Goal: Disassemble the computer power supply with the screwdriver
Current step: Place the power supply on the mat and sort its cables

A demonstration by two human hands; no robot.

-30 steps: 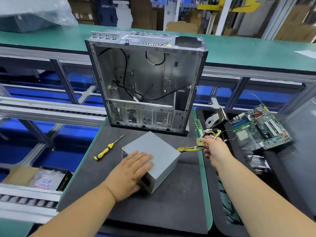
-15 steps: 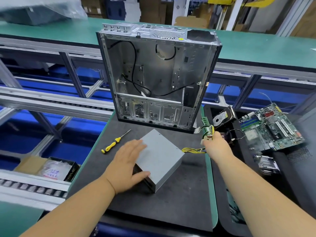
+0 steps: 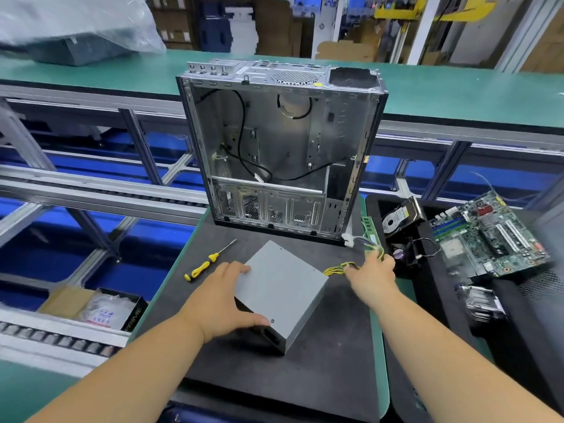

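Observation:
A grey metal power supply (image 3: 282,288) lies on the dark mat (image 3: 329,367) in front of me. My left hand (image 3: 225,300) holds its left end, fingers over the top edge and thumb along the near side. A bundle of yellow and black cables (image 3: 337,268) runs from its right side. My right hand (image 3: 374,273) grips those cables near their white connector (image 3: 349,240). A screwdriver with a yellow and black handle (image 3: 203,265) lies on the mat to the left of the power supply, apart from both hands.
An empty open computer case (image 3: 280,148) stands upright just behind the power supply. To the right, a black tray (image 3: 427,306) holds a hard drive (image 3: 396,219), a small fan (image 3: 404,253), a motherboard (image 3: 491,236) and a heatsink (image 3: 480,303). A box (image 3: 97,306) sits low at left.
My left hand slid from the top of the power supply to its left end. My right hand kept hold of the cables and drew closer to the supply.

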